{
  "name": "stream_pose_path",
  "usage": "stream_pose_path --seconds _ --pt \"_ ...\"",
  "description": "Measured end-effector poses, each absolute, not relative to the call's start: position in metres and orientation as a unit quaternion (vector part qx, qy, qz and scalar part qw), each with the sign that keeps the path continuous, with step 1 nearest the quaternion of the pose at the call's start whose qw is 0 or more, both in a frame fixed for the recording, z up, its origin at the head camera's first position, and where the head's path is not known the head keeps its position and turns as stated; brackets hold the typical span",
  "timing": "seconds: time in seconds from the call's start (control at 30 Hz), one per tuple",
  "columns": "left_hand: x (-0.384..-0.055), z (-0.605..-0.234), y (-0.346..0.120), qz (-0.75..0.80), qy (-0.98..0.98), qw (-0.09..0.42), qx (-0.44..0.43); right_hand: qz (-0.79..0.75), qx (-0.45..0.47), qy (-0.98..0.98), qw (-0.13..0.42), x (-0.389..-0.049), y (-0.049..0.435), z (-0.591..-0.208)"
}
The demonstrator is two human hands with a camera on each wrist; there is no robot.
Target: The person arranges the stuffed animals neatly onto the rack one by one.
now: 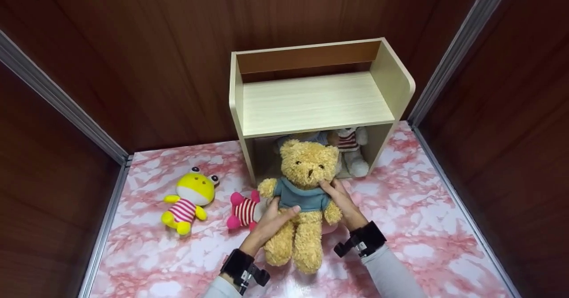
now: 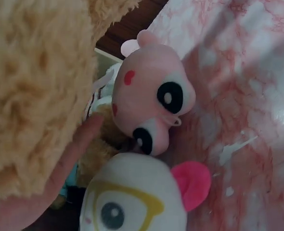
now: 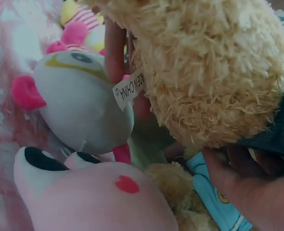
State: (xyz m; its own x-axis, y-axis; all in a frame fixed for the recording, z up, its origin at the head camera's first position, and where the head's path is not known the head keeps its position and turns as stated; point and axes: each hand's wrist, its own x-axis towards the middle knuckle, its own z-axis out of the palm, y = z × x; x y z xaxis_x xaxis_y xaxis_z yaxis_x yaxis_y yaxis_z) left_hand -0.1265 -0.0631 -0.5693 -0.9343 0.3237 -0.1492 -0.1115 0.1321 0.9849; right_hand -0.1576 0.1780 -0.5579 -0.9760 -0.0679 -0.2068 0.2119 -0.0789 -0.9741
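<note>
Dark red-brown panels (image 1: 146, 58) rise around a pink-and-white marbled surface (image 1: 426, 218). Both hands are clamped on a curly tan teddy bear (image 1: 306, 218), which is between them. The left hand (image 1: 271, 222) grips it at eight o'clock, thumb against the hem of its blue-green top (image 1: 302, 196); the right hand (image 1: 342, 200) holds it at three, thumb near the chin. Most fingers pass behind the fur, out of my sight.

Just beside it, at nine o'clock, lies a striped plush (image 1: 245, 212), its head mostly covered by the left hand; farther out at nine is a yellow frog plush (image 1: 189, 202). A pink plush (image 2: 142, 86), toward four, is largely hidden behind the bear.

At twelve stands a pale shelf unit (image 1: 315, 102). Its lower compartment (image 1: 381, 141) holds a grey plush (image 1: 355, 160) toward one, and a blue-clothed plush (image 1: 319, 138), mostly blocked by the bear's head.
</note>
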Motion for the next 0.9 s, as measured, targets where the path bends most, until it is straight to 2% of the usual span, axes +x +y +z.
stream_pose_path --seconds 0.13,0.33,0.53,0.9 --pt "-0.126 -0.574 -0.059 0.653 0.739 0.155 0.058 -0.739 0.025 0.669 0.079 -0.160 0.170 -0.559" --pt "-0.128 -0.584 -0.058 0.686 0.724 0.067 0.035 -0.707 -0.042 0.703 0.066 -0.161 0.161 -0.558" --pt "-0.134 -0.582 -0.060 0.689 0.724 -0.013 0.010 -0.696 -0.029 0.712 0.084 -0.155 0.156 -0.558" --pt "-0.136 -0.584 -0.059 0.626 0.778 -0.050 -0.018 -0.636 -0.037 0.769 0.053 -0.159 0.146 -0.554"
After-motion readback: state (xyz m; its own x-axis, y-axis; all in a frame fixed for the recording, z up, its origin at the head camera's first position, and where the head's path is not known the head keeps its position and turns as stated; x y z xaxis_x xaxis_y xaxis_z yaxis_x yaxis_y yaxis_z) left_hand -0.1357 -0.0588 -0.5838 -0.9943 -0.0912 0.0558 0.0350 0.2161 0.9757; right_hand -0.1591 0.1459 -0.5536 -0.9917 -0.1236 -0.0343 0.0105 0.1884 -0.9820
